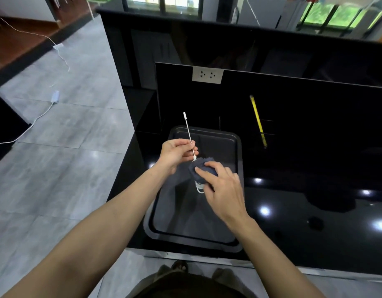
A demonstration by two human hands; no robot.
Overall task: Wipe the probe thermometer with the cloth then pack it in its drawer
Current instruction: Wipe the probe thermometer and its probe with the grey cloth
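The probe thermometer (187, 127) has a thin metal stem with a white tip pointing up and away. My left hand (177, 153) pinches the stem near its lower part. A dark blue cloth (198, 166) is wrapped around the thermometer's white head, part of which shows below the cloth (199, 187). My right hand (222, 188) grips the cloth and the head through it. Both hands hover over a black tray (237, 160) on the counter. No drawer shows in this view.
The glossy black counter (304, 168) reaches to a black backsplash with a white double socket (207, 75). A yellow stick-like tool (257, 119) lies on the counter behind the tray to the right. Grey tiled floor with white cables (41, 112) is to the left.
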